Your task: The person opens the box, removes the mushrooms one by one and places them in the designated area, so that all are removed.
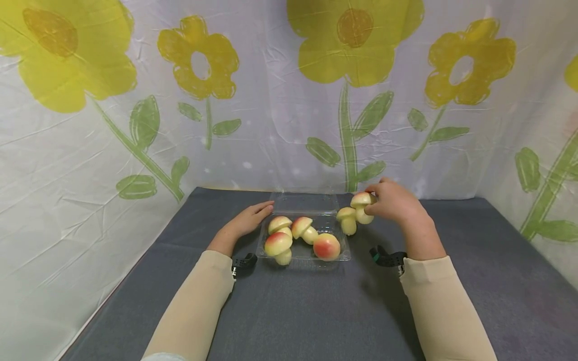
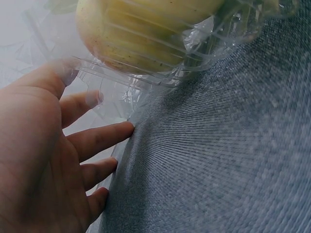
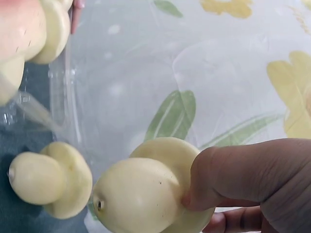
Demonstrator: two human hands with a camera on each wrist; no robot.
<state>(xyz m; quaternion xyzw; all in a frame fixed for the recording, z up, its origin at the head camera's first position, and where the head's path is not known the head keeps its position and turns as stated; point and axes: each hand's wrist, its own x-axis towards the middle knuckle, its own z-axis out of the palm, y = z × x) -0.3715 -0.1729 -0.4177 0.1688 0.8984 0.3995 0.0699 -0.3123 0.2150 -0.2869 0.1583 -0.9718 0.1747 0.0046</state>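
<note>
My right hand (image 1: 397, 203) pinches a model mushroom (image 1: 362, 199) with a red and pale yellow cap, stem toward the camera in the right wrist view. Just left of it is another mushroom (image 1: 346, 214), by the right edge of a clear plastic box (image 1: 299, 258). Inside the box lie several similar mushrooms, among them a red-capped one (image 1: 326, 246) at the front right. My left hand (image 1: 244, 223) reaches along the box's left side. In the left wrist view its thumb meets the clear rim, and its fingers (image 2: 99, 141) spread loosely.
The box's clear lid (image 1: 304, 202) is folded open toward the back. A dark grey cloth (image 1: 289, 311) covers the table. Behind it hangs a white curtain (image 1: 271, 125) printed with yellow flowers. A black strap device (image 1: 389, 258) is on the right wrist.
</note>
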